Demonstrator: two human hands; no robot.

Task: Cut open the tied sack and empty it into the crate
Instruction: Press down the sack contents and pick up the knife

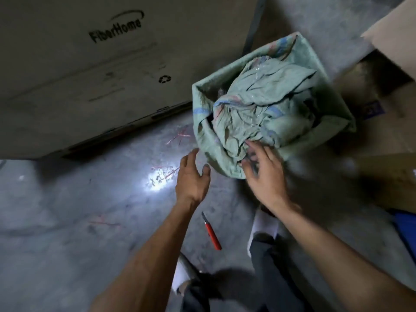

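A pale green woven sack [265, 104] with faded blue and red stripes lies crumpled inside a boxy container lined with the same green fabric [324, 70]. Clear plastic shows among the folds. My right hand [263, 172] reaches over the container's near corner, fingers spread and blurred, touching the sack's fabric. My left hand [191, 174] hovers just left of that corner, fingers relaxed, holding nothing. A red utility knife [211, 231] lies on the concrete floor between my forearms.
A large cardboard box [90, 70] printed "FiberHome" stands to the left and behind. Open cardboard boxes [391, 39] crowd the right side, with something blue [405, 230] at the right edge. Red string scraps [177, 137] litter the floor. My feet [263, 226] are below.
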